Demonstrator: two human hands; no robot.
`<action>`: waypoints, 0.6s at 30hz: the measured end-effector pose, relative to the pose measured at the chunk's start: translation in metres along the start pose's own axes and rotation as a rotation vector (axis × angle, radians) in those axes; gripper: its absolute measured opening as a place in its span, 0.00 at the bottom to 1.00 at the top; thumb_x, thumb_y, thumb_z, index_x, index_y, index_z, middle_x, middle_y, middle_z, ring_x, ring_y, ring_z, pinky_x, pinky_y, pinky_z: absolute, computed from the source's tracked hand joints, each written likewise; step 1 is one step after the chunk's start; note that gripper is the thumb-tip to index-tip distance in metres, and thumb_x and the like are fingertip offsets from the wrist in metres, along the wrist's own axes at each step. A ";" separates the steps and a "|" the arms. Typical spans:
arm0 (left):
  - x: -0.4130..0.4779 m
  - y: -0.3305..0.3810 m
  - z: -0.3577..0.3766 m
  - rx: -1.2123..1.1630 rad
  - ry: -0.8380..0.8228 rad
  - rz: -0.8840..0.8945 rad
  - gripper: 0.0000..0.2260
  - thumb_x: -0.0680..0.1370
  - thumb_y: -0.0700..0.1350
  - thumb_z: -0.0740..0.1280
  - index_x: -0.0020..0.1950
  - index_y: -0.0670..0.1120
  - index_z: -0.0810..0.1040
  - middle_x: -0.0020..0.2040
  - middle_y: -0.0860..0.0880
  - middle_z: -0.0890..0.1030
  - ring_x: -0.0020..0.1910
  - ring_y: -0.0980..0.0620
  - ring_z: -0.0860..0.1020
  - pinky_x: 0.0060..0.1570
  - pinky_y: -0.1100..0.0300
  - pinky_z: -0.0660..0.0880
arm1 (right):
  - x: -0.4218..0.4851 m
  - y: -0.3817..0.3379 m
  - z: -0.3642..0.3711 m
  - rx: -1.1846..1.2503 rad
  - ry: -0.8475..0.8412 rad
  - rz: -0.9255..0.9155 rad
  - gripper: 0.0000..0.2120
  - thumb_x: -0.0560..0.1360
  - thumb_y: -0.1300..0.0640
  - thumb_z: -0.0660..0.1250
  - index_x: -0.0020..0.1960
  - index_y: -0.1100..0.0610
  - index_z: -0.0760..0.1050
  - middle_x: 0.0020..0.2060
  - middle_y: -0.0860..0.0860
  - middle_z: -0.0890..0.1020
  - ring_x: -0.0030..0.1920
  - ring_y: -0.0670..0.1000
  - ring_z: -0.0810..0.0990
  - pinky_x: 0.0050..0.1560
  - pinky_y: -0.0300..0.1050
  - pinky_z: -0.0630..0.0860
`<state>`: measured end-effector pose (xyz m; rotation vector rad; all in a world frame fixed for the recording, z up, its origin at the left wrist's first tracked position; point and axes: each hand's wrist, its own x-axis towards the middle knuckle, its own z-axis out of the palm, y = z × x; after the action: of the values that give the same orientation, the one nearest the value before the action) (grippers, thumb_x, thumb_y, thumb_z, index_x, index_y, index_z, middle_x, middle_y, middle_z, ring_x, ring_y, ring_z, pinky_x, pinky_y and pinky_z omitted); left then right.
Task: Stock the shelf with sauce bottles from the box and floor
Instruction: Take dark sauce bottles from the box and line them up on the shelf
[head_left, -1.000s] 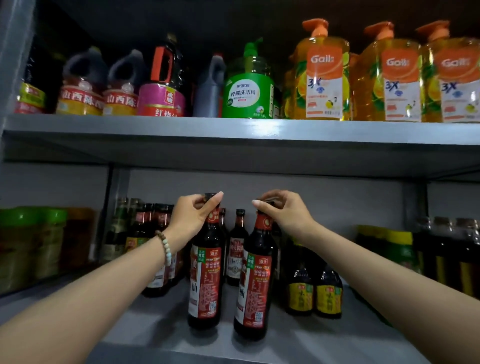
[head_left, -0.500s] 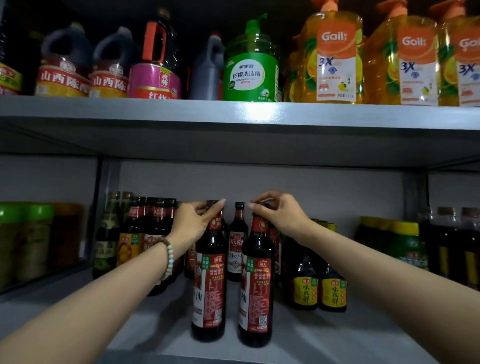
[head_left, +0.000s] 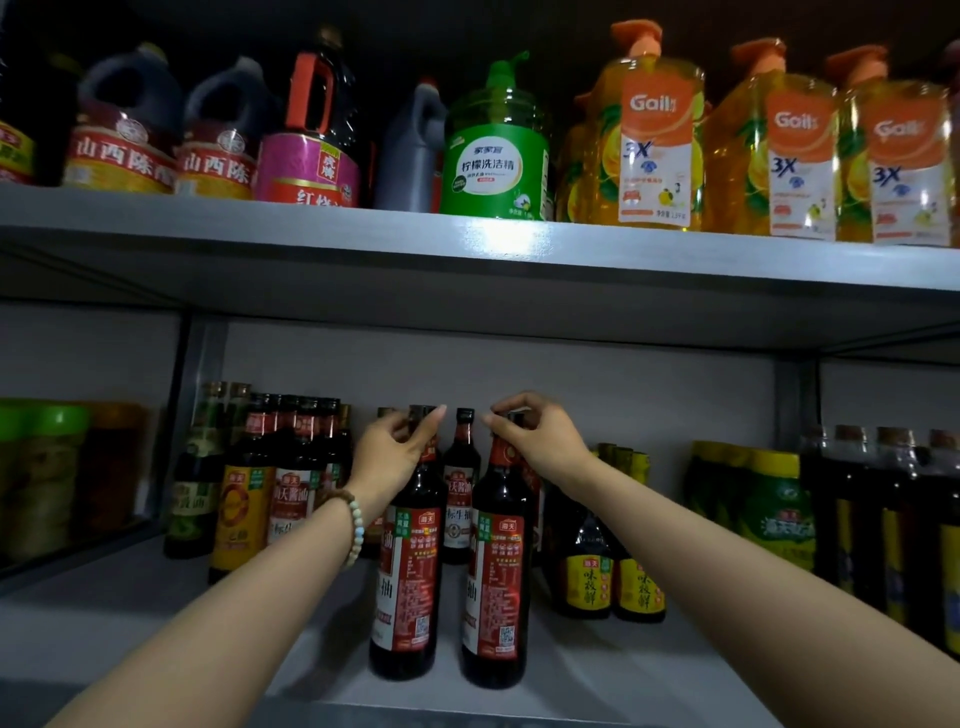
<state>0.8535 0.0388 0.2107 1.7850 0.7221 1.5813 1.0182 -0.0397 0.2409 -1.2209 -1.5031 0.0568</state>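
Note:
Two tall dark sauce bottles with red labels stand upright side by side near the front of the grey lower shelf (head_left: 130, 613). My left hand (head_left: 389, 457) grips the neck and cap of the left bottle (head_left: 405, 587). My right hand (head_left: 535, 441) grips the neck of the right bottle (head_left: 498, 597). A third dark bottle (head_left: 460, 499) stands just behind, between the two.
More soy sauce bottles (head_left: 270, 478) crowd the shelf's back left, and short yellow-labelled bottles (head_left: 613, 577) stand to the right. Green-capped bottles (head_left: 769, 509) and dark bottles fill the far right. The upper shelf (head_left: 519, 244) carries jugs and orange detergent bottles (head_left: 660, 140).
Both bottles have slid further back on the shelf with my hands still on their necks. The view has shifted slightly downward.

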 end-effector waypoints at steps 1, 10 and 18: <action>-0.002 -0.001 0.001 -0.014 0.003 -0.014 0.39 0.63 0.68 0.65 0.64 0.43 0.74 0.62 0.46 0.78 0.62 0.49 0.75 0.64 0.49 0.71 | -0.001 -0.001 0.001 0.011 0.008 0.005 0.12 0.73 0.49 0.70 0.53 0.55 0.76 0.54 0.50 0.79 0.57 0.51 0.77 0.57 0.46 0.76; -0.044 -0.038 -0.038 0.050 -0.496 -0.333 0.42 0.65 0.65 0.70 0.74 0.53 0.56 0.67 0.51 0.72 0.65 0.50 0.71 0.61 0.55 0.68 | -0.063 0.019 0.021 0.137 -0.048 0.076 0.48 0.66 0.45 0.75 0.76 0.46 0.49 0.66 0.42 0.66 0.66 0.42 0.65 0.64 0.39 0.65; -0.067 -0.072 -0.035 0.045 -0.521 -0.364 0.34 0.59 0.50 0.81 0.59 0.57 0.68 0.52 0.56 0.79 0.51 0.61 0.77 0.48 0.63 0.75 | -0.091 0.052 0.037 0.083 0.000 0.259 0.43 0.59 0.50 0.81 0.65 0.53 0.59 0.52 0.45 0.77 0.52 0.45 0.79 0.52 0.45 0.78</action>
<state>0.8111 0.0383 0.1154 1.8571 0.7710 0.8200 1.0069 -0.0575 0.1319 -1.3418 -1.3216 0.2888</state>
